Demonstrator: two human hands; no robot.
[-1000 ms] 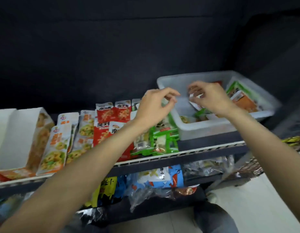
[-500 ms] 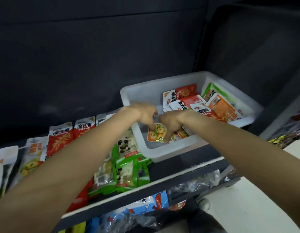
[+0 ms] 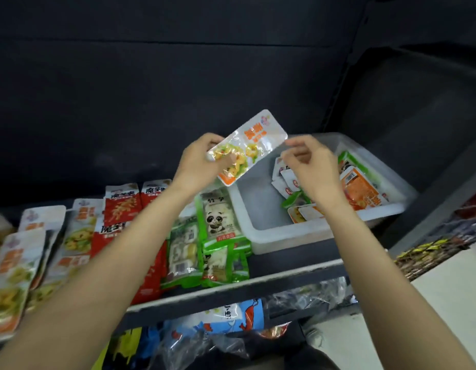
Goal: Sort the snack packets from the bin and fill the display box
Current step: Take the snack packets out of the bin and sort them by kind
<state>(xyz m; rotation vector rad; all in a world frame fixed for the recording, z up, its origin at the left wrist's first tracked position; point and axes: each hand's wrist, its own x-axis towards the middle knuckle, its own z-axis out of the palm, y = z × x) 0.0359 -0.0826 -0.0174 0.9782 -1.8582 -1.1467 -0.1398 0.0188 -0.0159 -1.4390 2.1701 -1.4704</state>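
Here the left hand [image 3: 197, 161] pinched a white-and-orange packet [image 3: 248, 146] by its lower end, holding it tilted in the air above the bin's near-left corner, printed face toward the camera, probably so the label could be read before sorting. The right hand [image 3: 310, 166] hung at about 3 o'clock from the packet, fingers loosely curled and holding nothing, fingertips close to the packet's upper corner; contact could not be told. The white bin [image 3: 263, 225] sat at 2 o'clock on the shelf [image 3: 290, 271], with more packets heaped toward its far right and bare floor at its near left. Sorted rows lay at 9 o'clock from the bin: green panda packets [image 3: 218, 222] just beside its wall, red packets [image 3: 122, 206] further left, then matching orange-and-white packets [image 3: 79, 236] toward the left edge, so the held one likely belonged there. No display box could be picked out. Open room lay above the rows; the carry leftward would cross the green and red piles. The shelf's front lip ran close under the nearest packets, little margin there.
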